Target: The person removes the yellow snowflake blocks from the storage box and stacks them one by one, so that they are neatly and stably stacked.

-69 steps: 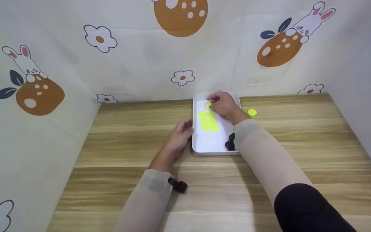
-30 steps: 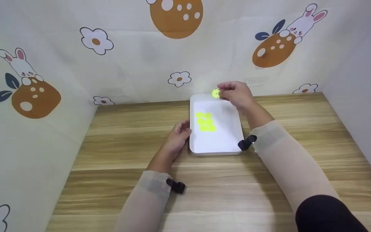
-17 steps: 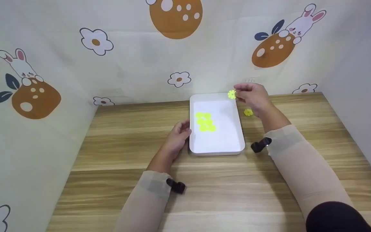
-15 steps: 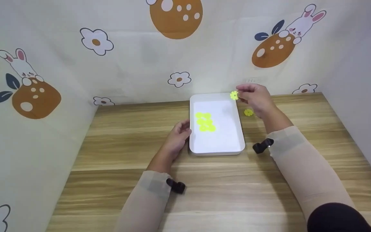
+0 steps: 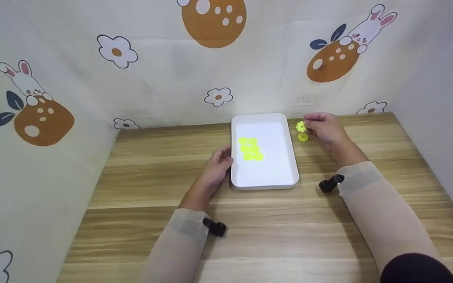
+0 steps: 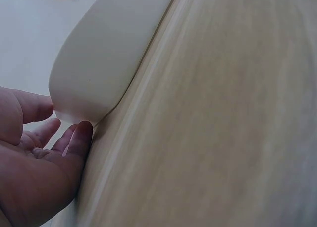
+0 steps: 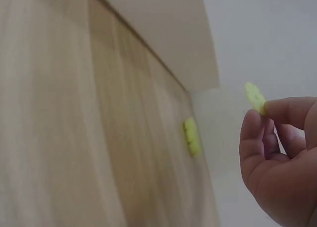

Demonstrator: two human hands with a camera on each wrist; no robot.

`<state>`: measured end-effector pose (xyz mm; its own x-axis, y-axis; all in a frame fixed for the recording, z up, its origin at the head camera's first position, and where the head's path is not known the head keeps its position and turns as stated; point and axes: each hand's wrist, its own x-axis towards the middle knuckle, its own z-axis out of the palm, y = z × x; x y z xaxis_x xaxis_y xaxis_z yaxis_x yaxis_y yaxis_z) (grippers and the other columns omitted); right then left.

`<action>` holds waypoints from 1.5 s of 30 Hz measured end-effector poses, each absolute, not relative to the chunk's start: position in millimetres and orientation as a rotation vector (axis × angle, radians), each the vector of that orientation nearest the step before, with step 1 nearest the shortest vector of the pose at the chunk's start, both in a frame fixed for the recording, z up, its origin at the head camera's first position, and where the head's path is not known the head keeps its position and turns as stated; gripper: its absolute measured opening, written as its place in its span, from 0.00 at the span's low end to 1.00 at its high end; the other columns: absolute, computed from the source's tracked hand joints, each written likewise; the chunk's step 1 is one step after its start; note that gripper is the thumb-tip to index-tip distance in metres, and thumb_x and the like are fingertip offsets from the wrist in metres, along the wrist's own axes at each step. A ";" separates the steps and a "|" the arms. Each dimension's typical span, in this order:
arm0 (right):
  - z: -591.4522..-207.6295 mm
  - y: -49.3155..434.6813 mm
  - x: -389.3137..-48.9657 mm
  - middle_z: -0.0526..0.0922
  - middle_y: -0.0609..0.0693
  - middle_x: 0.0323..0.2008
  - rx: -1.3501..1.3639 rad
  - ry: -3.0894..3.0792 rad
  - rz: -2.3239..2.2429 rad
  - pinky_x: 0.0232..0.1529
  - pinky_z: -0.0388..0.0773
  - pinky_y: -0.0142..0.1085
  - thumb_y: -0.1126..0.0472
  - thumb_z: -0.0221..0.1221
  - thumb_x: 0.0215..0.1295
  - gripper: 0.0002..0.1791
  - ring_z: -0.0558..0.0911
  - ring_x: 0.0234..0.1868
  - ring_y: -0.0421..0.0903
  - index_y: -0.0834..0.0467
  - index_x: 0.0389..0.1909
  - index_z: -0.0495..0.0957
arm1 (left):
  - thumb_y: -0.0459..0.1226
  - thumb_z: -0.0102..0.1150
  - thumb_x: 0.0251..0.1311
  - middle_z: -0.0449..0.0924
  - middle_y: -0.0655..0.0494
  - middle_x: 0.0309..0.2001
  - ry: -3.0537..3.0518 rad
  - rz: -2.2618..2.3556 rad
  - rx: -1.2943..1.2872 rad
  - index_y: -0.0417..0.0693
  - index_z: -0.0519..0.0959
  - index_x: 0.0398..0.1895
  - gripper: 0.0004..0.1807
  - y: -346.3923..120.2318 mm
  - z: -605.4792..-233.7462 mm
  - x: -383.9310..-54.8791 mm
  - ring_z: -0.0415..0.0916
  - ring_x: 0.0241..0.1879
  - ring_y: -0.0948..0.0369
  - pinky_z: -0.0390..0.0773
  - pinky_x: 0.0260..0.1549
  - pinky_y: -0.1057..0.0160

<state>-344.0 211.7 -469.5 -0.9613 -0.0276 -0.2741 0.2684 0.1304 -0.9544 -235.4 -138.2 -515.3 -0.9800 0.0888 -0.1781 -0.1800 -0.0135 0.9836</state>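
Observation:
My right hand (image 5: 326,127) pinches a yellow notched snowflake disc (image 5: 301,126) between thumb and fingertips, just right of the white tray (image 5: 271,173). In the right wrist view the pinched disc (image 7: 254,95) is tilted nearly on edge, above table level. Another yellow disc (image 5: 303,137) lies on the table close below it, outside the tray. Several more yellow discs (image 5: 251,148) lie grouped inside the tray, left of its middle. My left hand (image 5: 215,169) rests at the tray's left side; in the left wrist view its fingertips touch the tray's outer wall (image 6: 99,63).
The wood-grain table (image 5: 151,181) ends at a patterned cloth wall (image 5: 171,78) just behind the tray. A pale side wall (image 5: 442,98) rises on the right. A small black device (image 5: 214,226) is strapped to each wrist.
My right hand has lifted the disc from the tray's far part, carried it right past the rim and lowered it beside the tray. My left hand stays at the tray's side.

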 end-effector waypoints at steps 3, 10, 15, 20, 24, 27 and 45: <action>-476.7 214.8 -344.9 0.80 0.49 0.57 0.267 2.190 -1.895 0.65 0.84 0.40 0.60 0.61 0.79 0.23 0.81 0.54 0.44 0.60 0.70 0.76 | 0.29 0.48 0.79 0.65 0.39 0.79 2.051 2.099 -0.113 0.37 0.60 0.81 0.30 -138.9 -514.4 -234.4 0.64 0.79 0.46 0.65 0.82 0.50; -489.9 221.0 -347.7 0.84 0.47 0.51 0.290 2.286 -1.791 0.52 0.88 0.37 0.61 0.62 0.78 0.22 0.84 0.44 0.42 0.60 0.68 0.78 | 0.32 0.49 0.80 0.63 0.42 0.82 2.053 2.057 -0.153 0.40 0.59 0.83 0.31 -139.5 -513.0 -234.2 0.61 0.81 0.48 0.63 0.83 0.50; -494.7 223.2 -350.5 0.86 0.44 0.49 0.304 2.343 -1.707 0.46 0.88 0.33 0.61 0.62 0.77 0.20 0.86 0.42 0.41 0.59 0.66 0.80 | 0.33 0.50 0.80 0.65 0.43 0.81 2.068 2.050 -0.175 0.41 0.61 0.82 0.30 -139.5 -512.8 -234.3 0.63 0.81 0.49 0.64 0.83 0.51; -497.3 223.7 -352.7 0.87 0.43 0.44 0.309 2.341 -1.708 0.43 0.88 0.32 0.63 0.63 0.76 0.20 0.86 0.40 0.39 0.62 0.65 0.80 | 0.32 0.49 0.79 0.65 0.41 0.80 2.056 2.071 -0.160 0.40 0.60 0.82 0.30 -139.6 -513.8 -234.2 0.63 0.80 0.48 0.64 0.83 0.51; -497.3 223.9 -353.3 0.86 0.43 0.44 0.313 2.349 -1.684 0.43 0.88 0.31 0.63 0.63 0.75 0.19 0.86 0.40 0.39 0.63 0.64 0.80 | 0.31 0.49 0.79 0.65 0.41 0.80 2.059 2.072 -0.162 0.39 0.61 0.82 0.30 -139.7 -514.3 -235.2 0.63 0.80 0.48 0.64 0.83 0.51; -496.2 223.6 -352.6 0.86 0.45 0.45 0.318 2.353 -1.662 0.43 0.88 0.31 0.63 0.63 0.75 0.19 0.86 0.40 0.40 0.63 0.64 0.80 | 0.31 0.49 0.79 0.65 0.42 0.80 2.066 2.066 -0.167 0.40 0.61 0.82 0.30 -139.4 -514.3 -236.2 0.63 0.80 0.48 0.64 0.83 0.51; -481.0 216.1 -347.5 0.83 0.49 0.49 0.340 2.307 -1.678 0.48 0.87 0.37 0.60 0.61 0.76 0.22 0.82 0.44 0.46 0.60 0.67 0.77 | 0.30 0.49 0.79 0.65 0.39 0.79 2.070 2.083 -0.138 0.37 0.62 0.81 0.30 -138.9 -514.8 -235.7 0.64 0.79 0.47 0.65 0.82 0.50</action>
<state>-347.5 216.1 -481.0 -0.9366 0.0314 -0.3490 0.3417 0.3021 -0.8899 -235.7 -138.9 -514.8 -0.9754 0.0763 -0.2068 -0.2073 0.0017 0.9783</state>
